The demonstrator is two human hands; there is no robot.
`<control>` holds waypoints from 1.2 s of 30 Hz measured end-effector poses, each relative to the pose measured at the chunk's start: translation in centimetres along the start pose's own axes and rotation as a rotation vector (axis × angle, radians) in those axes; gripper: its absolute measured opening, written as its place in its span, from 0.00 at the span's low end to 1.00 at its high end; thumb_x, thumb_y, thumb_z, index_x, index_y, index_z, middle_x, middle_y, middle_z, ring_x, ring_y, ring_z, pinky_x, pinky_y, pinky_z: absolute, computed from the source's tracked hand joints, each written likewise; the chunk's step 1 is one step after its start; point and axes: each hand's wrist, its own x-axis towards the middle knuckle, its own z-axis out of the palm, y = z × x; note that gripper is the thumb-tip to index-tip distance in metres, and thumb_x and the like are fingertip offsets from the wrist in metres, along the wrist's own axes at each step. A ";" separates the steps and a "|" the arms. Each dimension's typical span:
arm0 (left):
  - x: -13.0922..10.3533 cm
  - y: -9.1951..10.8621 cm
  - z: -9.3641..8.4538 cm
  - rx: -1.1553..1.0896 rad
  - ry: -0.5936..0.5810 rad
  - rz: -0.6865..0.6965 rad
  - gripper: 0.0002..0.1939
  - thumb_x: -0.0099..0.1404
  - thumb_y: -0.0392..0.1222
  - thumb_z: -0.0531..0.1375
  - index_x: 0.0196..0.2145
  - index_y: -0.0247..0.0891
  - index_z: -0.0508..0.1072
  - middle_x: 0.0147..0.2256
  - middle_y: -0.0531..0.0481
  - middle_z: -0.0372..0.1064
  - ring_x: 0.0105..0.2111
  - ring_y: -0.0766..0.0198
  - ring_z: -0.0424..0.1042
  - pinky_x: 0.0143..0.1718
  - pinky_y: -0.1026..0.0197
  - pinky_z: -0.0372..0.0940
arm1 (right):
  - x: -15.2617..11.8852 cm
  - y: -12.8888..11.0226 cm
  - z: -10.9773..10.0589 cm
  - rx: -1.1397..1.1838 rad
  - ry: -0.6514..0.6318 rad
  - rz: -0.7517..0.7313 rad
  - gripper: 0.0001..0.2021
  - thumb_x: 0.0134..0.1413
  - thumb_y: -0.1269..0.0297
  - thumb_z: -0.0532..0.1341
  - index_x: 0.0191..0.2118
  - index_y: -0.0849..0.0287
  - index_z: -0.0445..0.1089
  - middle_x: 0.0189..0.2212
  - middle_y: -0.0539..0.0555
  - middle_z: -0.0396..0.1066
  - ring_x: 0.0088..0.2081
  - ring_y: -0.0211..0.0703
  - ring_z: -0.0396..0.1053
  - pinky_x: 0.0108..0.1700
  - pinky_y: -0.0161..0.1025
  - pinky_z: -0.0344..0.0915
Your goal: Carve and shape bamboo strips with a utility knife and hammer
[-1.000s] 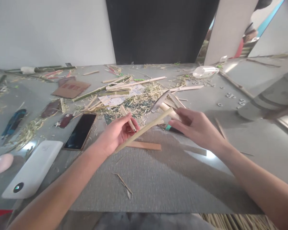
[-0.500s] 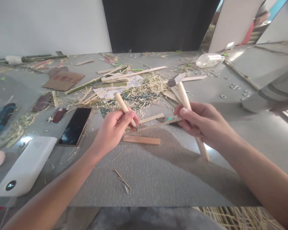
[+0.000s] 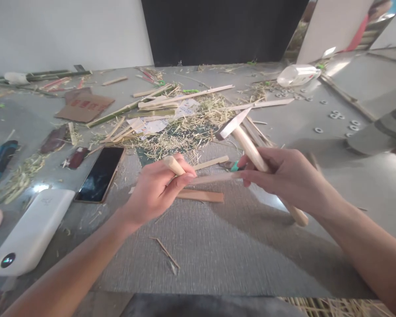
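A short wooden handle (image 3: 173,165) is gripped in my left hand (image 3: 156,187); its lower end is hidden by my fingers. My right hand (image 3: 280,174) is closed around a hammer (image 3: 251,147), its metal head up and to the left, its handle end low and to the right. Between both hands runs a thin wooden strip (image 3: 218,177), its ends at my fingers. Under the strip, a flat brown wooden piece (image 3: 203,195) lies on the grey table (image 3: 218,251). A paler stick (image 3: 211,163) rests just behind.
Shavings (image 3: 171,143) and split bamboo spread over the middle back. At left are a phone (image 3: 100,175), a white power bank (image 3: 33,229) and a blue-black tool (image 3: 2,160). A clear bottle (image 3: 297,75), small rings (image 3: 336,115) and a grey cylinder (image 3: 379,130) stand or lie at right.
The hammer has tilted further left, its head lower. My left hand has turned, pointing the handle's end toward the camera, and now pinches the strip. The view has shifted slightly.
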 end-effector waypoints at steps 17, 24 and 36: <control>-0.3 -0.8 -0.8 0.038 -0.301 -0.010 0.06 0.70 0.36 0.66 0.43 0.47 0.80 0.36 0.47 0.82 0.33 0.58 0.79 0.32 0.58 0.67 | -0.2 2.5 0.9 -0.255 -0.334 0.207 0.16 0.62 0.46 0.63 0.31 0.52 0.72 0.22 0.48 0.68 0.22 0.38 0.60 0.23 0.37 0.51; -0.7 -1.8 -0.3 -0.059 -0.263 -0.113 0.07 0.70 0.36 0.65 0.37 0.48 0.81 0.37 0.49 0.83 0.33 0.58 0.79 0.37 0.56 0.70 | 0.3 3.1 1.8 -0.219 -0.388 0.180 0.16 0.63 0.49 0.63 0.29 0.54 0.69 0.24 0.48 0.67 0.26 0.39 0.60 0.26 0.38 0.53; -0.7 -2.2 -0.2 -0.161 -0.149 -0.216 0.07 0.72 0.37 0.63 0.37 0.41 0.82 0.33 0.48 0.81 0.32 0.60 0.78 0.35 0.57 0.71 | 0.0 3.1 1.8 -0.321 -0.355 0.091 0.20 0.64 0.45 0.62 0.28 0.53 0.65 0.24 0.48 0.69 0.24 0.39 0.63 0.26 0.39 0.53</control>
